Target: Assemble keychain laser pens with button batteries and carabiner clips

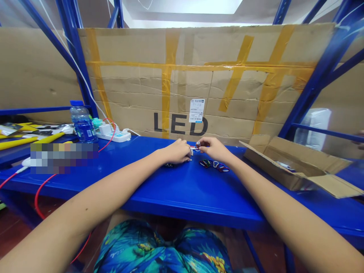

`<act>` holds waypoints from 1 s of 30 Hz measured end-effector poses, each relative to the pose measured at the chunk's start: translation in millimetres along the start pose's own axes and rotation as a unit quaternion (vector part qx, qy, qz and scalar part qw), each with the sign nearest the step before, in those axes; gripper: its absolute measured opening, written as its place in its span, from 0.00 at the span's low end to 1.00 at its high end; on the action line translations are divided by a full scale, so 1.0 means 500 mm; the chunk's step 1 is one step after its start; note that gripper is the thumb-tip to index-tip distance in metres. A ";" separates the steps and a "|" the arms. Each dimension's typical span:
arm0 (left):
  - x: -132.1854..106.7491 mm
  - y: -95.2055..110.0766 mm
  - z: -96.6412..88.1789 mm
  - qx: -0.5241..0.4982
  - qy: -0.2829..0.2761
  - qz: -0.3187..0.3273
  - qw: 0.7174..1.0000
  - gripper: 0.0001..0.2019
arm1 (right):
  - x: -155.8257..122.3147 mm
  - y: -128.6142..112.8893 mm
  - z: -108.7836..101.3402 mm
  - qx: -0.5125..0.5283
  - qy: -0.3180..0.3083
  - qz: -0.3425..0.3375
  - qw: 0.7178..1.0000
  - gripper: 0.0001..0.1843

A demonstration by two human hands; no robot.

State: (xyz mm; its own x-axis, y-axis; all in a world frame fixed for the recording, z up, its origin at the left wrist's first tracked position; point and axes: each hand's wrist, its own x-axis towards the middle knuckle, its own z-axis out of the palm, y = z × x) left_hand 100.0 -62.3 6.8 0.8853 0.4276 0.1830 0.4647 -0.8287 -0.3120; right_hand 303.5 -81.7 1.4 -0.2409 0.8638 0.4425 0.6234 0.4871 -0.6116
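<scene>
Both my hands meet at the middle of the blue shelf surface (182, 189). My left hand (178, 151) is closed, fingers curled on small metal pieces (191, 152) at its fingertips. My right hand (212, 148) pinches a small coloured clip (197, 146) between thumb and fingers, right against the left hand. A short row of coloured carabiner-like clips (214, 164) lies on the shelf just under my right wrist. A dark small item (169, 165) lies under my left hand.
An open cardboard box (295, 167) lies at the right. A large taped cardboard sheet marked LED (182, 94) stands behind. At the left stand a water bottle (82, 123), a white power strip (113, 134) with red cables, and yellow tools (17, 142).
</scene>
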 end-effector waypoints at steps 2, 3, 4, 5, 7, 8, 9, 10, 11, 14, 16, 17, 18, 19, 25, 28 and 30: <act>0.002 0.006 0.001 -0.009 -0.013 -0.012 1.000 0.09 | -0.003 -0.007 0.002 -0.009 -0.008 -0.007 1.000 0.07; 0.003 0.008 0.002 -0.012 -0.018 -0.023 0.999 0.10 | -0.004 -0.010 0.002 -0.012 -0.010 -0.010 1.000 0.07; 0.004 0.009 0.002 -0.016 -0.023 -0.036 0.999 0.10 | -0.005 -0.013 0.002 -0.013 -0.013 -0.012 1.000 0.07; 0.005 0.010 0.001 -0.022 -0.029 -0.048 0.998 0.10 | -0.006 -0.016 0.002 -0.013 -0.013 -0.013 1.000 0.07; 0.006 0.010 0.000 -0.034 -0.042 -0.066 0.996 0.10 | -0.008 -0.019 0.002 -0.013 -0.016 -0.012 1.000 0.07; 0.006 0.010 -0.002 -0.038 -0.046 -0.071 0.996 0.10 | -0.008 -0.021 0.002 -0.013 -0.018 -0.011 1.000 0.07; 0.006 0.010 -0.003 -0.038 -0.049 -0.074 0.995 0.09 | -0.009 -0.022 0.003 -0.012 -0.020 -0.010 1.000 0.08; 0.006 0.011 -0.005 -0.038 -0.051 -0.077 0.995 0.09 | -0.009 -0.022 0.003 -0.012 -0.022 -0.009 1.000 0.08; 0.005 0.011 -0.007 -0.040 -0.051 -0.079 0.995 0.08 | -0.010 -0.022 0.003 -0.012 -0.023 -0.009 1.000 0.08; 0.002 0.010 -0.012 -0.068 -0.051 -0.085 0.993 0.06 | -0.011 -0.021 0.004 -0.010 -0.028 -0.008 1.000 0.07; -0.001 0.005 -0.015 -0.095 -0.049 -0.084 0.991 0.05 | -0.011 -0.020 0.005 -0.008 -0.029 -0.009 1.000 0.08; -0.003 0.002 -0.016 -0.103 -0.041 -0.082 0.990 0.05 | -0.011 -0.020 0.004 -0.007 -0.028 -0.010 1.000 0.08; -0.004 -0.002 -0.016 -0.107 -0.023 -0.081 0.991 0.05 | -0.011 -0.019 0.004 -0.006 -0.028 -0.011 1.000 0.08; -0.005 -0.007 -0.017 -0.110 0.004 -0.080 0.991 0.06 | -0.010 -0.019 0.004 -0.004 -0.028 -0.011 1.000 0.08; 0.000 -0.014 -0.020 -0.115 0.202 -0.111 0.966 0.10 | -0.007 -0.014 0.008 0.019 -0.035 0.004 0.999 0.06; 0.003 -0.004 -0.018 -0.079 0.235 -0.105 0.963 0.11 | -0.008 -0.018 0.011 0.087 -0.051 0.033 0.994 0.04; 0.003 0.001 -0.015 -0.057 0.242 -0.091 0.964 0.11 | -0.009 -0.025 0.012 0.141 -0.063 0.056 0.986 0.03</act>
State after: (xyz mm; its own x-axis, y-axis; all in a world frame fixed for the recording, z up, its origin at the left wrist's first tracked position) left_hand 101.5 -64.8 14.0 0.6641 0.3737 0.6475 0.5825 -0.8016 -0.1349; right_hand 292.6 -90.9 3.0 -0.2835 0.9147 0.2879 0.4238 0.3888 -0.8180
